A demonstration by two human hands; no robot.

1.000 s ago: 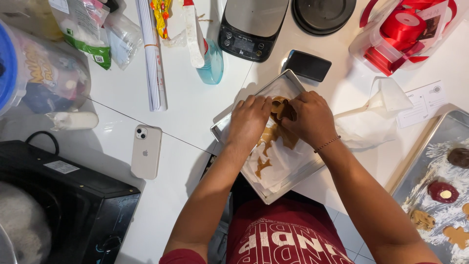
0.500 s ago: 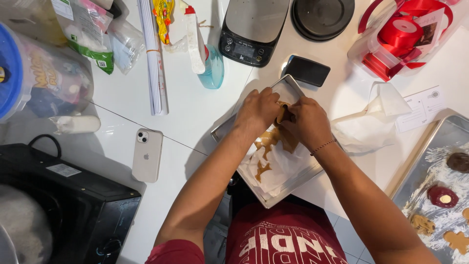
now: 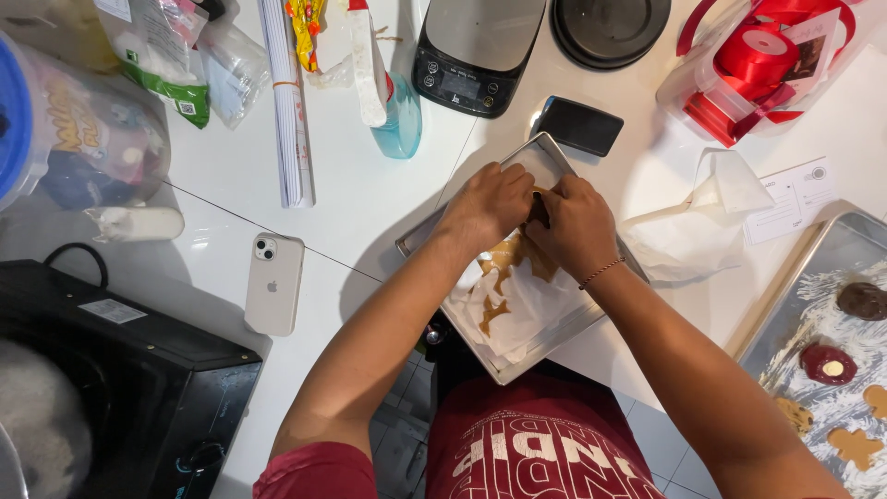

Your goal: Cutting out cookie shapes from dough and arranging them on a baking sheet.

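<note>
My left hand (image 3: 491, 202) and my right hand (image 3: 573, 225) are pressed together over a metal baking tray (image 3: 547, 155) lined with white parchment (image 3: 522, 310). Both hands pinch a piece of brown dough (image 3: 506, 254) that lies on the paper; more brown scraps (image 3: 490, 314) trail toward me. The fingertips are hidden between the two hands. A thin red bracelet (image 3: 601, 271) circles my right wrist. The tray sticks out over the near edge of the white table (image 3: 360, 203).
A white phone (image 3: 274, 282) lies left of the tray, a dark phone (image 3: 579, 125) and a kitchen scale (image 3: 473, 51) behind it. Crumpled white paper (image 3: 702, 217) sits to the right. A second floured tray (image 3: 832, 314) holds cookie shapes. A black appliance (image 3: 111, 370) fills the lower left.
The view has shifted a little and both hands have moved slightly up the tray, staying closed together on the dough.
</note>
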